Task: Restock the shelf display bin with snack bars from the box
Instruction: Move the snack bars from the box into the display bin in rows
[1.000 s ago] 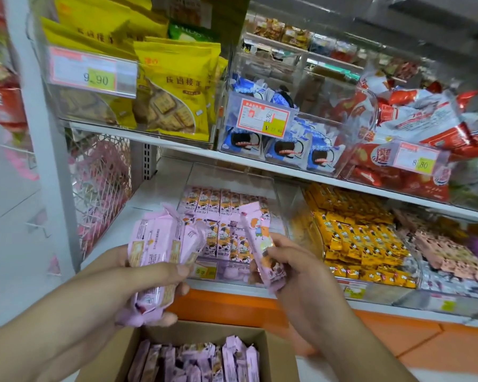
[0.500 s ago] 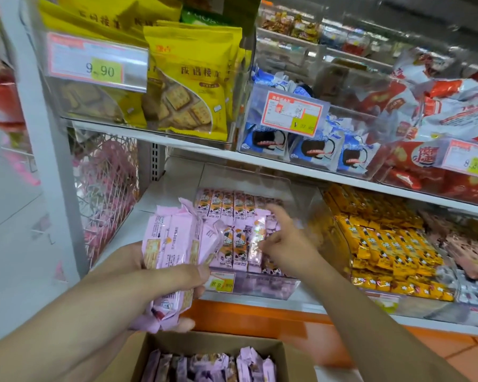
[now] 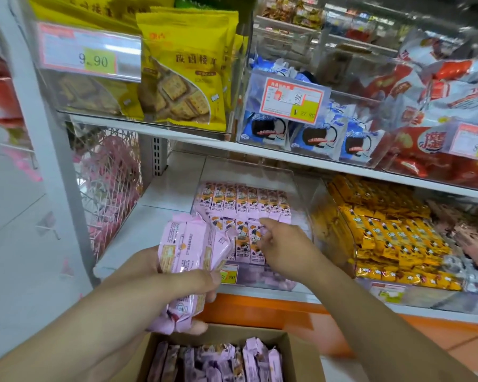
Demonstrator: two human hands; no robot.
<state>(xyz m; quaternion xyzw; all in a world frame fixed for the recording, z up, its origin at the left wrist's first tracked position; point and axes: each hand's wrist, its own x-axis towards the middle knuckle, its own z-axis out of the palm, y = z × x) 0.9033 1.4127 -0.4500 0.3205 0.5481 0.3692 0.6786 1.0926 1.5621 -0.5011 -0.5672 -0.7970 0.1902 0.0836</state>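
Bags (image 3: 186, 67) of yellow biscuits stand in a clear bin at 11 o'clock on the upper shelf (image 3: 329, 164), behind a price tag (image 3: 90, 57) reading 9.90. Just right of it, a second clear bin holds blue-and-white packs (image 3: 309, 133), and at 2 o'clock a third holds red-and-white packs (image 3: 439, 86).

On the lower shelf, a white mesh basket (image 3: 111, 186) with pink items sits at 9 o'clock. Left hand (image 3: 177, 285), low and left of centre, has its grip clamped on a bundle (image 3: 189, 260) of pink bars, fingers curled over the front and thumb beneath, held above the box (image 3: 295, 351) and in front of the display bin (image 3: 295, 194).

That clear bin, at centre, holds pink bars (image 3: 243, 202) in two neat rows, upright and side by side; the back row is full across, the front row fills the left and middle. Right hand (image 3: 282, 244) reaches into the front row from 4 o'clock, fingertips (image 3: 264, 223) touching the tops of the bars there; whether its grip pinches one bar or merely presses on it I cannot tell.

Right of it, a clear bin at 3 o'clock holds yellow bars (image 3: 392, 232) in rows, and a further bin at the edge holds brownish-pink packs (image 3: 469, 238).

At 6 o'clock the cardboard box stands open, with more pink bars (image 3: 232, 362) on end inside.
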